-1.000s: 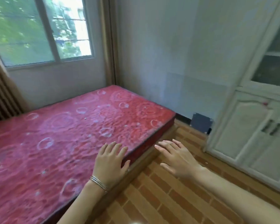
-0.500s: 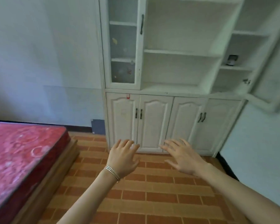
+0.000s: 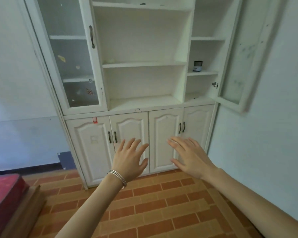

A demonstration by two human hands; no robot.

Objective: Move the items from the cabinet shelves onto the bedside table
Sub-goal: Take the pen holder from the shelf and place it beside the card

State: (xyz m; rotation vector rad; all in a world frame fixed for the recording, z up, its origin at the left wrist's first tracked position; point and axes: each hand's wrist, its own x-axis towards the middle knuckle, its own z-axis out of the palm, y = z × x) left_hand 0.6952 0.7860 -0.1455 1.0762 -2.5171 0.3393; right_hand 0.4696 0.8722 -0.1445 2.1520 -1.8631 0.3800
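head view: approach step judged in hand. left hand and right hand are held before the cabinet, fingers spread, nothing gripped. 1 small container is seen on the right middle shelf; an upward reach is called for next.

Small jar on cabinet's right-hand shelf, bed lower left.

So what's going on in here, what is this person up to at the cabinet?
A person faces a white cabinet, left hand and right hand held out open, holding nothing. A small dark jar stands on a shelf in the right compartment, whose glass door is swung open. Nothing is picked up yet; the bedside table is out of view.
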